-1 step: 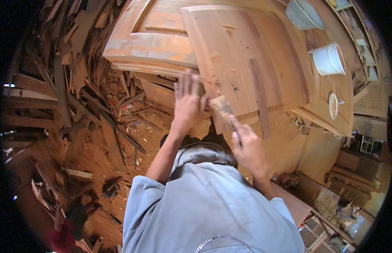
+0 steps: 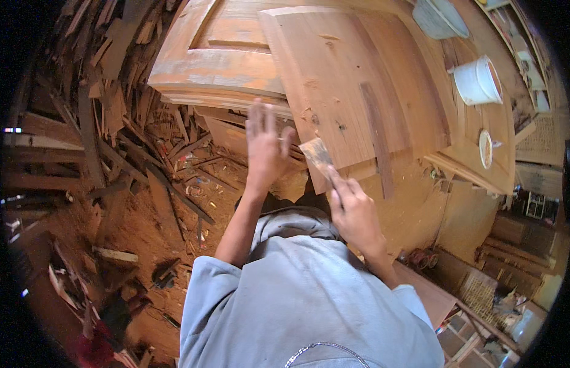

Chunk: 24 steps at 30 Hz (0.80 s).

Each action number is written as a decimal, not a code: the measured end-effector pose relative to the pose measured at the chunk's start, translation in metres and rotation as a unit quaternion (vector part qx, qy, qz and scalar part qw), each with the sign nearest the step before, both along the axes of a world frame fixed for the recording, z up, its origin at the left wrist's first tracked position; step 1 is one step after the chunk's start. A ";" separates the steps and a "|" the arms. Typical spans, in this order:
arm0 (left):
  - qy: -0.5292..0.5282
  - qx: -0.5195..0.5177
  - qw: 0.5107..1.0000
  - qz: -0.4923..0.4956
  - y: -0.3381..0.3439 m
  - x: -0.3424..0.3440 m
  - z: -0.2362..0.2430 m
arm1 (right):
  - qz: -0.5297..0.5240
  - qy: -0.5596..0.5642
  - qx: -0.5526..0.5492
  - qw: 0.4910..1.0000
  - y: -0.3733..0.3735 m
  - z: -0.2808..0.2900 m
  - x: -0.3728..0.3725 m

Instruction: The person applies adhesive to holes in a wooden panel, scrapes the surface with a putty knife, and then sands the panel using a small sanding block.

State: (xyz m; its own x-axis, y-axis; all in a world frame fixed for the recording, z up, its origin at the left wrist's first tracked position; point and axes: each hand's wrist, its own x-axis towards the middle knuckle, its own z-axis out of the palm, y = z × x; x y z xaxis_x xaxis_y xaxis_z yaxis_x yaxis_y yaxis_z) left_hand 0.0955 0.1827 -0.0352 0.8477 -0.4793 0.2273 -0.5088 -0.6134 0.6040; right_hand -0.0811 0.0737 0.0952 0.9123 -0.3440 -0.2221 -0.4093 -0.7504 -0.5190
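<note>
My right hand [image 2: 357, 211] is closed around the handle of a putty knife [image 2: 317, 153]. Its wide, stained blade lies over the near left corner of a wooden panel [image 2: 334, 80]; whether it touches cannot be told. To the left, my left hand [image 2: 266, 150] is raised beside that corner, fingers stretched out and slightly blurred, nothing in it. Wood shavings and dark knots mark the panel's surface. A thin dark wood strip [image 2: 376, 138] lies along the panel and sticks out past its near edge.
A framed wooden door piece [image 2: 236, 64] lies left of the panel. At the right stand a white bucket [image 2: 475, 83], a grey tub [image 2: 440, 21] and a small round container [image 2: 485, 150]. Scrap wood [image 2: 122, 122] is heaped at the left. Several debris pieces litter the brown floor.
My left hand has shifted slightly left, away from the panel's corner. The right hand and putty knife have moved a little to the left.
</note>
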 end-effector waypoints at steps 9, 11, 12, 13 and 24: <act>0.666 -0.444 0.596 -0.064 0.018 -0.069 -0.021 | 0.019 0.056 -0.122 0.991 0.016 -0.041 0.022; 0.633 -0.457 0.618 -0.085 0.013 -0.079 -0.007 | 0.013 0.039 -0.144 0.989 0.019 -0.046 0.033; 0.654 -0.463 0.593 -0.084 0.014 -0.077 0.002 | 0.012 0.047 -0.145 0.988 0.021 -0.047 0.037; 0.670 -0.462 0.576 -0.076 0.015 -0.075 0.002 | 0.009 0.063 -0.144 0.987 0.023 -0.046 0.036; 0.687 -0.466 0.554 -0.062 0.016 -0.072 -0.008 | -0.004 0.058 -0.137 0.989 0.028 -0.046 0.048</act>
